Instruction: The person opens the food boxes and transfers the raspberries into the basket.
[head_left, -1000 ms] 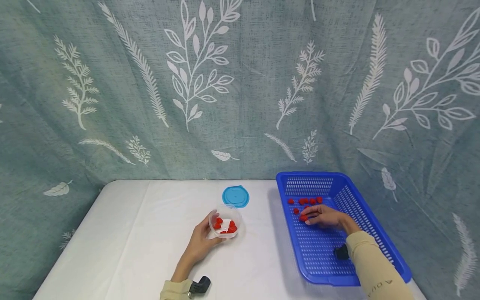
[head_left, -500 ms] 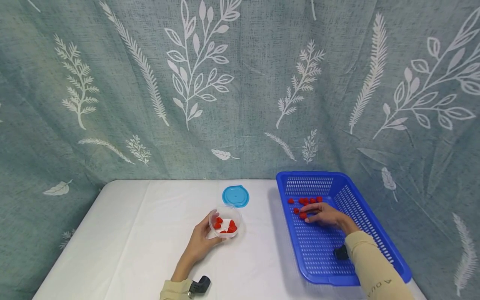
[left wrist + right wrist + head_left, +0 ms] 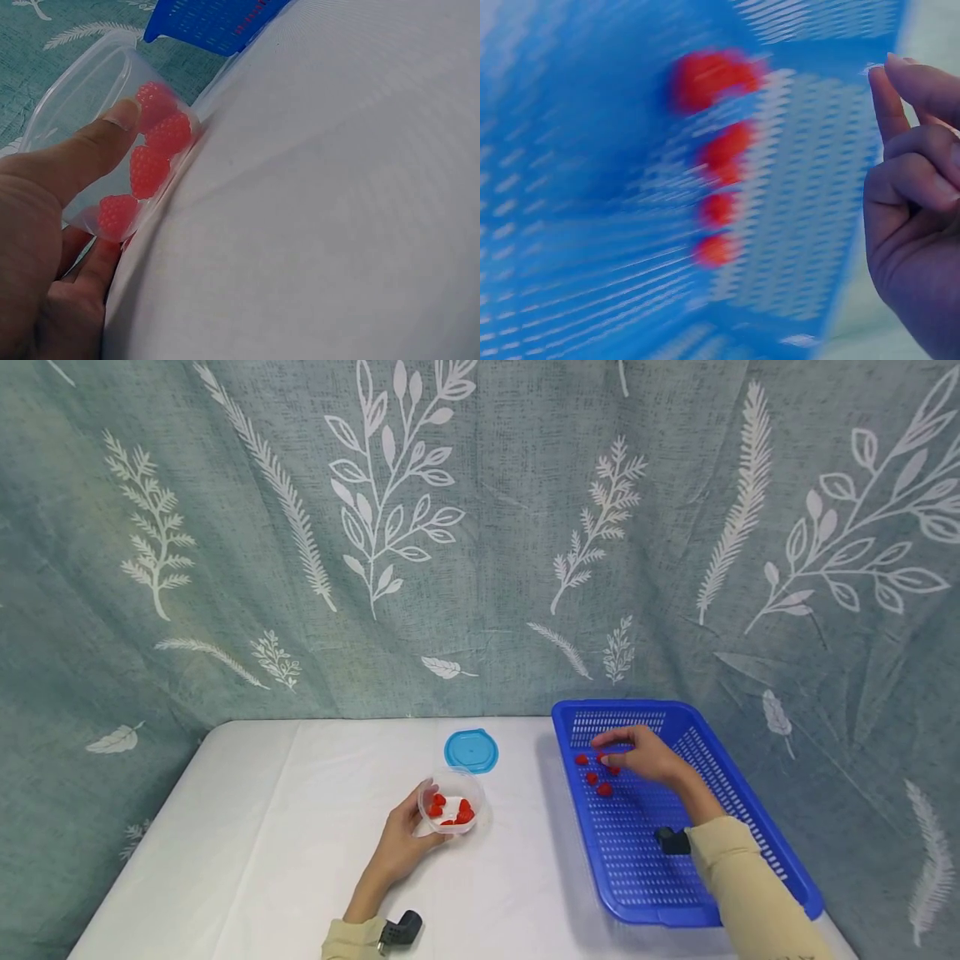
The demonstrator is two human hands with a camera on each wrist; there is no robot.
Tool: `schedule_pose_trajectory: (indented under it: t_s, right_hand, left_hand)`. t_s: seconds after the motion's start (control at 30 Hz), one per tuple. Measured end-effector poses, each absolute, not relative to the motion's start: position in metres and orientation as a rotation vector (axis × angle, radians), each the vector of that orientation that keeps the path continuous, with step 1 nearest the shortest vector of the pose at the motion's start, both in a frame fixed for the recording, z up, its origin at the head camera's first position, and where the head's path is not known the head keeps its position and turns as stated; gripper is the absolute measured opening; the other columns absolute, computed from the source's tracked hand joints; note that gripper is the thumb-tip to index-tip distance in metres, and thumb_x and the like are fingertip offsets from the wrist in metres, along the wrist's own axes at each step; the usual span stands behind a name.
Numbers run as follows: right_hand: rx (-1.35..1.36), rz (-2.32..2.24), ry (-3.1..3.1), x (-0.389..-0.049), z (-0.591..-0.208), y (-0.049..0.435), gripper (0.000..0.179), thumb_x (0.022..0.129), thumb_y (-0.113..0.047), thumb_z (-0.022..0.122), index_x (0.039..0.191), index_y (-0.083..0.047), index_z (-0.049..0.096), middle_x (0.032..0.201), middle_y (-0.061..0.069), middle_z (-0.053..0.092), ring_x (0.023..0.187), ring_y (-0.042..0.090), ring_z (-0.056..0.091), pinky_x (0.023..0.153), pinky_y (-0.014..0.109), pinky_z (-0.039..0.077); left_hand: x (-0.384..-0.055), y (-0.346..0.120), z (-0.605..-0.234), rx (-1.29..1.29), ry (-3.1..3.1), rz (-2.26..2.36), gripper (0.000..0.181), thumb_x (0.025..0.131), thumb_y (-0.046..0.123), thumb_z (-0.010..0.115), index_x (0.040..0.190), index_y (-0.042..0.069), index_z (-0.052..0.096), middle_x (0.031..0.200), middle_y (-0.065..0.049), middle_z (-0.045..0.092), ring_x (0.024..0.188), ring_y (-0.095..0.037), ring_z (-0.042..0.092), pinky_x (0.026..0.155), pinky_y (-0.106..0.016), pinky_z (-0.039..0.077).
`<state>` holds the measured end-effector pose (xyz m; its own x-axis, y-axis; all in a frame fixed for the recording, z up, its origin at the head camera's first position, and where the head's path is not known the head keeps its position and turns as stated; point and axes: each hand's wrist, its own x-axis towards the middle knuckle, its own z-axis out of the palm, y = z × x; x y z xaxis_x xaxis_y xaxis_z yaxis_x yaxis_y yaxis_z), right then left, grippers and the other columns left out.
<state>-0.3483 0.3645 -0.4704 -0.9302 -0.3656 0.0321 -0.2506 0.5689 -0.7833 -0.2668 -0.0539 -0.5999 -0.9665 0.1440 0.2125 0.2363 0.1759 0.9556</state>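
Note:
My left hand (image 3: pixel 405 837) grips a clear plastic container (image 3: pixel 480 785) that stands on the white table. The left wrist view shows the thumb on the container's wall and other fingers under its edge. Several red raspberries (image 3: pixel 150 171) lie inside. My right hand (image 3: pixel 648 758) is over the far part of a blue basket (image 3: pixel 637 910), with a gap between index finger and thumb and no raspberry visible in its grasp. In the right wrist view its other fingers are bent. Loose raspberries (image 3: pixel 604 789) lie below and left of it; the hand hides others.
A turquoise lid (image 3: pixel 471 751) lies flat behind the container. White cloth covers the table (image 3: pixel 300 827). Behind the table hangs a green curtain (image 3: pixel 480 568) with white leaf prints. The basket's slotted walls rise around the right hand.
My right hand has risen and moved away from the nearer raspberries, toward the far row in the basket. The left hand and the container have stayed in place.

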Motion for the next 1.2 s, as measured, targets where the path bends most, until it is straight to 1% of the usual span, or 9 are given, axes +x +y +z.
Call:
schedule_pose_trajectory:
  t_s: [0.27, 0.33, 0.4, 0.47, 0.57, 0.73, 0.83, 0.93, 1.2]
  right_hand:
    - [-0.602, -1.482, 2.642, -0.311, -0.406, 0.313, 0.028, 0.095, -0.006, 0.068, 0.121, 0.005, 0.069, 0.119, 0.022, 0.07, 0.096, 0.008, 0.072, 0.079, 0.025, 0.061]
    - [-0.588, -1.523, 2.611, -0.298, -0.396, 0.298, 0.028, 0.097, -0.007, 0.067, 0.122, 0.004, 0.069, 0.12, 0.022, 0.07, 0.081, 0.007, 0.072, 0.067, 0.026, 0.06]
    - [-0.546, -1.561, 2.577, -0.285, -0.388, 0.283, 0.025, 0.098, -0.011, 0.067, 0.121, -0.001, 0.07, 0.116, 0.019, 0.07, 0.061, 0.007, 0.064, 0.051, 0.025, 0.053]
    - [-0.526, -1.572, 2.575, -0.273, -0.383, 0.267, 0.023, 0.097, -0.013, 0.068, 0.119, -0.004, 0.072, 0.117, 0.017, 0.07, 0.049, 0.009, 0.051, 0.042, 0.024, 0.042]
    - [-0.539, -1.577, 2.607, -0.259, -0.386, 0.244, 0.018, 0.096, -0.013, 0.07, 0.113, -0.007, 0.074, 0.115, 0.016, 0.071, 0.045, 0.007, 0.039, 0.042, 0.023, 0.036]
    - [-0.521, -1.582, 2.673, -0.252, -0.412, 0.208, 0.014, 0.094, -0.01, 0.072, 0.107, -0.01, 0.076, 0.11, 0.008, 0.075, 0.055, 0.007, 0.046, 0.048, 0.021, 0.041]
    - [-0.497, -1.581, 2.697, -0.252, -0.437, 0.189, 0.015, 0.093, -0.009, 0.073, 0.107, -0.012, 0.077, 0.106, 0.004, 0.076, 0.078, 0.012, 0.061, 0.058, 0.023, 0.05]
    - [-0.469, -1.553, 2.707, -0.254, -0.461, 0.175, 0.015, 0.093, -0.011, 0.072, 0.107, -0.014, 0.077, 0.106, 0.001, 0.075, 0.099, 0.018, 0.064, 0.071, 0.025, 0.054]
    - [-0.462, -1.514, 2.696, -0.266, -0.501, 0.157, 0.016, 0.095, -0.014, 0.07, 0.109, -0.008, 0.077, 0.106, 0.003, 0.074, 0.105, 0.023, 0.062, 0.08, 0.031, 0.056]
  left_hand:
    - [-0.268, -0.055, -0.6, -0.381, -2.35, -1.938, 0.086, 0.078, 0.002, 0.085, 0.154, 0.007, 0.043, 0.148, -0.015, 0.056, 0.146, -0.032, 0.043, 0.118, -0.042, 0.034]
    - [-0.268, -0.055, -0.6, -0.381, -2.349, -1.937, 0.086, 0.078, 0.002, 0.085, 0.154, 0.008, 0.043, 0.148, -0.015, 0.056, 0.146, -0.032, 0.043, 0.118, -0.042, 0.034]
    - [-0.268, -0.055, -0.6, -0.38, -2.349, -1.936, 0.086, 0.078, 0.002, 0.085, 0.153, 0.009, 0.044, 0.148, -0.015, 0.056, 0.146, -0.032, 0.043, 0.118, -0.042, 0.034]
    - [-0.268, -0.055, -0.6, -0.376, -2.353, -1.932, 0.086, 0.078, 0.002, 0.085, 0.154, 0.009, 0.044, 0.148, -0.014, 0.056, 0.146, -0.031, 0.043, 0.118, -0.042, 0.033]
    - [-0.268, -0.055, -0.599, -0.378, -2.345, -1.948, 0.086, 0.078, 0.002, 0.085, 0.153, 0.007, 0.044, 0.148, -0.015, 0.056, 0.146, -0.032, 0.043, 0.118, -0.042, 0.033]
    - [-0.269, -0.055, -0.599, -0.373, -2.335, -1.968, 0.087, 0.077, 0.001, 0.086, 0.153, 0.005, 0.043, 0.148, -0.015, 0.056, 0.145, -0.032, 0.044, 0.118, -0.043, 0.034]
    - [-0.269, -0.055, -0.6, -0.374, -2.333, -1.96, 0.086, 0.078, 0.002, 0.085, 0.153, 0.004, 0.043, 0.147, -0.016, 0.056, 0.144, -0.033, 0.045, 0.117, -0.045, 0.035]
    - [-0.27, -0.055, -0.6, -0.376, -2.332, -1.959, 0.086, 0.078, 0.003, 0.085, 0.153, 0.004, 0.043, 0.147, -0.016, 0.056, 0.144, -0.032, 0.045, 0.117, -0.045, 0.035]
    - [-0.271, -0.056, -0.599, -0.393, -2.348, -1.942, 0.087, 0.079, 0.005, 0.085, 0.154, 0.004, 0.041, 0.149, -0.016, 0.055, 0.145, -0.033, 0.044, 0.118, -0.044, 0.034]
